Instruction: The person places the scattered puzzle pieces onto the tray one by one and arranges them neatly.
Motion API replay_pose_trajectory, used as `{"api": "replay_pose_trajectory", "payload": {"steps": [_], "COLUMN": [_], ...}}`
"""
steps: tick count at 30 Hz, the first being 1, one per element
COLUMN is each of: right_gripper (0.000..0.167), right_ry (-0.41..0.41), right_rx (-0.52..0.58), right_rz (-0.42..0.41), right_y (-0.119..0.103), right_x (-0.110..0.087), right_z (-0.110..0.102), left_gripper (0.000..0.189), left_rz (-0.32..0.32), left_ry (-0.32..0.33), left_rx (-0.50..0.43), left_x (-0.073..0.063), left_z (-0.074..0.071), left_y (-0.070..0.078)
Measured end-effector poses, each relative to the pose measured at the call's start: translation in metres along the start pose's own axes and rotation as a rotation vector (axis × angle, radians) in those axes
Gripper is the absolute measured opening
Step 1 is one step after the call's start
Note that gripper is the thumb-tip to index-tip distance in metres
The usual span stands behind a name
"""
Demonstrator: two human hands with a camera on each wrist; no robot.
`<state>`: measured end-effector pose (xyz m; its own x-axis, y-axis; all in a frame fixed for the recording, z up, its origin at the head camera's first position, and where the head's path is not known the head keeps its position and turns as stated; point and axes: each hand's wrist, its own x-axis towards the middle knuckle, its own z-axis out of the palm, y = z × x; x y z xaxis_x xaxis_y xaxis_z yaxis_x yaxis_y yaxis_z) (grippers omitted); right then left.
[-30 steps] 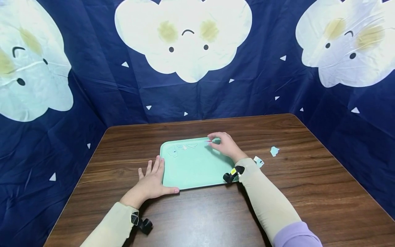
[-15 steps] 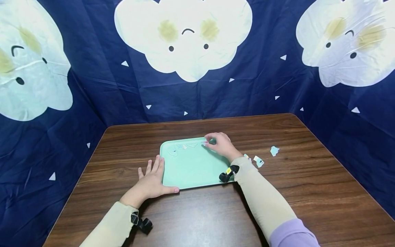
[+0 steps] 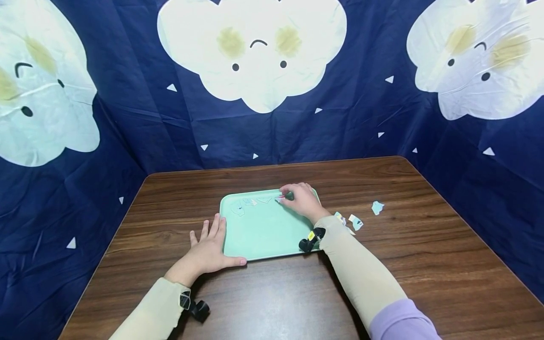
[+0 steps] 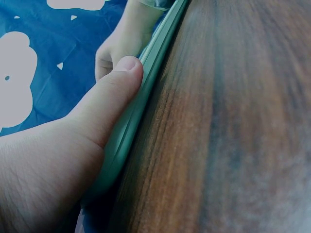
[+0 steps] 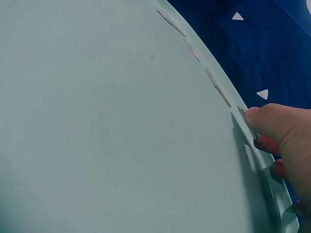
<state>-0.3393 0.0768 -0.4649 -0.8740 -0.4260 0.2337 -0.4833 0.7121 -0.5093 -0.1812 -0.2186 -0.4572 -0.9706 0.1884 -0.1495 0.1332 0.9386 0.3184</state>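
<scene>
A mint-green tray (image 3: 267,231) lies on the table. My left hand (image 3: 208,252) rests at its left side with fingers spread and the thumb (image 4: 127,65) along the front rim. Over the far right part of the tray, my right hand (image 3: 302,199) pinches a small flat puzzle piece (image 5: 241,111) between thumb and fingers, low beside the far rim. To its left, pale irregular puzzle pieces lie in a row along that rim: an outer one (image 3: 239,208), a middle group (image 3: 250,202) and a nearer one (image 3: 264,200).
Several loose printed pieces (image 3: 356,222) lie on the brown wooden table (image 3: 425,245) right of the tray, partly behind the right forearm. Farther right is a single light-blue piece (image 3: 377,208). A dark blue cloth (image 3: 272,137) with clouds hangs behind the table.
My right hand has moved a little left and lower with the pinched puzzle piece, toward the row. More loose pieces show beside the right forearm. The left hand has stayed still.
</scene>
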Motion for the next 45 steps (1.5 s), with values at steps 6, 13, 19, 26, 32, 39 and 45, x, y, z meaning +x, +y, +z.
{"api": "replay_pose_trajectory", "payload": {"steps": [6,13,19,26,32,39,45], "right_gripper": [0.034,0.034,0.035,0.035,0.035,0.037,0.039], "right_ry": [-0.005,0.011,0.013,0.008,0.008,-0.009,-0.038], "right_rx": [-0.022,-0.107,-0.147,-0.133,-0.119,-0.032,0.159], "right_rz": [0.017,-0.002,0.027,0.054,0.057,0.067,0.061], "right_y": [-0.004,-0.004,-0.006,-0.007,-0.007,-0.006,0.002], "right_x": [0.000,-0.001,-0.002,-0.001,-0.001,-0.003,-0.011], "right_z": [0.001,0.003,0.004,0.004,0.002,-0.003,-0.017], "left_gripper": [0.149,0.148,0.149,0.150,0.149,0.149,0.149], "left_rz": [0.005,0.009,0.007,0.007,0.005,0.006,0.006], "left_ry": [0.007,0.006,0.009,0.010,0.003,-0.001,0.002], "left_rx": [0.000,-0.011,-0.006,-0.002,-0.005,-0.011,-0.013], "left_x": [0.000,0.000,0.000,0.001,0.002,0.003,0.001], "left_z": [0.000,0.000,0.001,0.002,0.001,0.000,0.001], "left_y": [0.001,0.002,-0.001,-0.002,-0.001,0.000,-0.001]}}
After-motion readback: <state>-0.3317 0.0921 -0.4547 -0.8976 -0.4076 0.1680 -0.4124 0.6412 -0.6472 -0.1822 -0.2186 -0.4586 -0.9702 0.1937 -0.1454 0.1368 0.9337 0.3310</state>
